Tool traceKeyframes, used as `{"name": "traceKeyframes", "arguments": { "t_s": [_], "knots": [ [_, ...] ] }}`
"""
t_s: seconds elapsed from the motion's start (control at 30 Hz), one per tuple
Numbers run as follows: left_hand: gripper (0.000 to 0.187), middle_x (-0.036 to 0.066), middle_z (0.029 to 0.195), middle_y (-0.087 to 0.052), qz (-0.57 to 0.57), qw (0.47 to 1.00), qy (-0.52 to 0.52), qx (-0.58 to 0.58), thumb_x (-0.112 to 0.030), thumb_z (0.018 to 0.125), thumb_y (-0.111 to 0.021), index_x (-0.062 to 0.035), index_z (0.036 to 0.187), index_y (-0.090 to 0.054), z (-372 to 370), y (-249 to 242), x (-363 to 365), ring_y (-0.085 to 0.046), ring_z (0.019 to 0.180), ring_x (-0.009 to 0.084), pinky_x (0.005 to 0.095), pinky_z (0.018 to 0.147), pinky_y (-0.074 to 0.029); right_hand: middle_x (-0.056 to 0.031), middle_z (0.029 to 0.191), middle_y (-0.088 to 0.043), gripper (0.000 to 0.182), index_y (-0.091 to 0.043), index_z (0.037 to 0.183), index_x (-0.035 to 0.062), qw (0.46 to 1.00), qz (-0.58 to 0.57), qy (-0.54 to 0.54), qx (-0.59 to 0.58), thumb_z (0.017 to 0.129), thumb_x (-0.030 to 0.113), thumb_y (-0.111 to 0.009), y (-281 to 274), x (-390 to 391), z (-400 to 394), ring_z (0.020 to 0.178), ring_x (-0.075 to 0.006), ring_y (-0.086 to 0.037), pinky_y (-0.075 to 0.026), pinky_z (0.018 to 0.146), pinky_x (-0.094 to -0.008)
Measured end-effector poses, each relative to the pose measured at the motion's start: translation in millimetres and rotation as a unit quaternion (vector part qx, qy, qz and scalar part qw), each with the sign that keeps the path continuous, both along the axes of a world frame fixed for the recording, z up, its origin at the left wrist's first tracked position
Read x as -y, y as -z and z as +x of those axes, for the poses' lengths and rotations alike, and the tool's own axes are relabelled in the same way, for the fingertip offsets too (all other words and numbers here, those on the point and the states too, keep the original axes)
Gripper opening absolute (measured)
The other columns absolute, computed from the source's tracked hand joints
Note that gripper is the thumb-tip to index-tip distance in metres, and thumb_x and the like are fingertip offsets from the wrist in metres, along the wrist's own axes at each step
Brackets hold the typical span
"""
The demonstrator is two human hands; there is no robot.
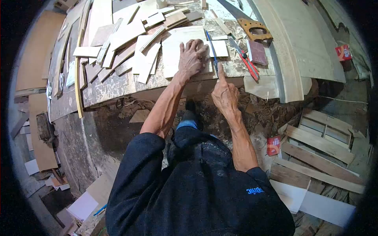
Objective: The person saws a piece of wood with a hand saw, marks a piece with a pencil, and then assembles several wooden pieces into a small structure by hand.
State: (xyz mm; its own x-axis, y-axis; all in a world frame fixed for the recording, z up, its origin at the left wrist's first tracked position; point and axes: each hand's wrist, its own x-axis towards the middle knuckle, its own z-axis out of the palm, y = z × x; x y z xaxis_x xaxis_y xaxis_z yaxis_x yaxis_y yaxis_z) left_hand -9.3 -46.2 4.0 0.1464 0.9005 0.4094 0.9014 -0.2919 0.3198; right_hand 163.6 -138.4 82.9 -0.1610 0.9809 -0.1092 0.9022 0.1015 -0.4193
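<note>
My left hand [193, 58] presses down with bent fingers on a pale wooden board [173, 51] lying on the workbench. What lies under its fingertips is partly hidden. My right hand [225, 94] is closed at the bench's front edge, its index finger stretched forward along a narrow blue saw-like tool [212, 49]. That tool is seen nearly edge-on, beside the board's right side; its handle is hidden in my fist. A small pale wood piece [217, 48] lies just right of it. Farther right are a red utility knife [249, 65] and a dark red block [257, 52].
Cut wood strips [128, 33] pile up on the bench's left. A handsaw [256, 30] with a wooden handle lies at the back right, near a long board [283, 55]. Slatted wooden frames [321, 145], a red packet [273, 146] and offcuts cover the floor.
</note>
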Motion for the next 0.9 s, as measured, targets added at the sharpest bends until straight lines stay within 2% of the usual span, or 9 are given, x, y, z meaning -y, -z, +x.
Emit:
{"name": "traceKeyframes", "arguments": {
  "t_s": [0.23,0.33,0.4,0.5,0.53,0.67,0.77,0.8,0.9],
  "knots": [
    [0.047,0.009,0.137,-0.048,-0.014,1.000,0.011,0.015,-0.029,0.079,-0.069,-0.0229,0.125,-0.062,-2.1,0.2,0.1,-0.040,0.130,0.0321,0.0596,0.105,-0.026,-0.0245,0.062,-0.061,0.076,-0.020,0.153,0.0175,1.000,-0.001,-0.009,-0.018,0.085,0.012,-0.054,-3.6,23.6,11.3,0.059,-0.0414,-0.063,-0.049,0.060,-0.0509],
    [0.054,0.009,0.140,-0.046,-0.011,1.000,0.026,0.014,-0.027,0.067,-0.076,-0.0241,0.120,-0.066,-5.8,4.1,-5.3,-0.038,0.131,0.0321,0.0628,0.107,-0.025,-0.0247,0.062,-0.061,0.077,-0.021,0.152,0.0149,1.000,0.001,-0.010,-0.003,0.083,0.012,-0.054,0.3,10.3,5.7,0.058,-0.0424,-0.062,-0.048,0.059,-0.0517],
    [0.051,0.008,0.138,-0.048,0.007,0.999,0.029,0.021,-0.027,0.069,-0.075,-0.0234,0.119,-0.066,-6.5,5.5,-5.6,-0.039,0.130,0.0324,0.0619,0.106,-0.026,-0.0252,0.061,-0.060,0.077,-0.022,0.152,0.0113,0.999,0.047,-0.020,-0.003,0.080,0.012,-0.051,9.7,-9.7,-1.7,0.057,-0.0446,-0.061,-0.049,0.057,-0.0534],
    [0.045,0.008,0.134,-0.050,0.007,0.999,0.040,0.018,-0.028,0.073,-0.073,-0.0222,0.117,-0.067,-5.8,0.2,-4.0,-0.040,0.128,0.0325,0.0612,0.105,-0.028,-0.0243,0.062,-0.060,0.073,-0.024,0.152,0.0165,0.997,0.068,-0.019,-0.008,0.084,0.010,-0.052,13.2,-7.2,0.0,0.059,-0.0426,-0.061,-0.047,0.059,-0.0528],
    [0.043,0.007,0.133,-0.051,0.002,0.999,0.041,0.017,-0.029,0.074,-0.072,-0.0218,0.116,-0.067,-6.4,-3.3,-2.8,-0.041,0.127,0.0326,0.0610,0.105,-0.028,-0.0242,0.062,-0.060,0.072,-0.024,0.152,0.0178,0.999,0.012,-0.020,-0.044,0.085,0.011,-0.051,-6.4,3.7,1.3,0.060,-0.0442,-0.061,-0.047,0.060,-0.0534],
    [0.041,0.008,0.134,-0.051,-0.003,0.999,0.032,0.014,-0.030,0.080,-0.069,-0.0208,0.119,-0.067,-3.9,-10.2,0.6,-0.041,0.126,0.0330,0.0529,0.105,-0.027,-0.0261,0.066,-0.061,0.072,-0.024,0.152,0.0202,1.000,0.001,-0.001,-0.030,0.086,0.012,-0.052,-4.4,20.2,6.8,0.062,-0.0438,-0.061,-0.048,0.061,-0.0525],
    [0.040,0.009,0.135,-0.051,0.005,0.999,0.034,0.001,-0.031,0.080,-0.069,-0.0209,0.119,-0.067,-4.9,-3.1,-2.6,-0.041,0.127,0.0336,0.0528,0.105,-0.027,-0.0224,0.059,-0.059,0.084,-0.018,0.153,0.0114,0.996,0.078,-0.028,-0.035,0.079,0.011,-0.056,26.8,-16.0,1.8,0.056,-0.0390,-0.062,-0.048,0.058,-0.0515],
    [0.038,0.009,0.135,-0.051,-0.004,1.000,0.028,-0.004,-0.030,0.081,-0.069,-0.0207,0.118,-0.068,-5.1,-4.4,-0.9,-0.041,0.127,0.0343,0.0532,0.105,-0.028,-0.0234,0.061,-0.059,0.082,-0.018,0.153,0.0113,0.994,0.100,-0.034,0.018,0.081,0.012,-0.056,22.5,-15.8,0.3,0.058,-0.0398,-0.062,-0.049,0.060,-0.0516],
    [0.037,0.009,0.136,-0.051,0.003,1.000,0.024,0.014,-0.031,0.082,-0.068,-0.0206,0.118,-0.068,-2.9,-5.9,-1.0,-0.041,0.126,0.0346,0.0534,0.105,-0.028,-0.0254,0.062,-0.059,0.081,-0.018,0.153,0.0122,0.999,-0.002,-0.030,-0.011,0.082,0.014,-0.055,-1.5,9.9,8.2,0.060,-0.0426,-0.062,-0.049,0.061,-0.0519]
  ]
}}
